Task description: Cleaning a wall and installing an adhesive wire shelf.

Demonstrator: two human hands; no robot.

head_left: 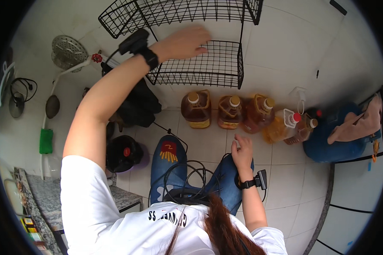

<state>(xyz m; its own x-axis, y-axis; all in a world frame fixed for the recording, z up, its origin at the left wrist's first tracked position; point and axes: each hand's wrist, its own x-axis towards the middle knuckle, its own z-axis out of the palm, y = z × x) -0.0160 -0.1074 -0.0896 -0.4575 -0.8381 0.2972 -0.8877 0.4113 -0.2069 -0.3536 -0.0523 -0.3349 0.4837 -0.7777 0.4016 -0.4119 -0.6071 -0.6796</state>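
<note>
A black wire rack is at the far wall, with two baskets: the far basket is cut off by the view's edge, the near basket partly hidden by the left hand. At the right, one blue jug is partly covered by a pink cloth. Between them stand five bottles, four tan-capped, one red-capped; a dark shape behind the rightmost is unclear. The left hand is open over the near basket; I cannot tell if it touches wire. The right hand, loosely open, is near the bottles.
</note>
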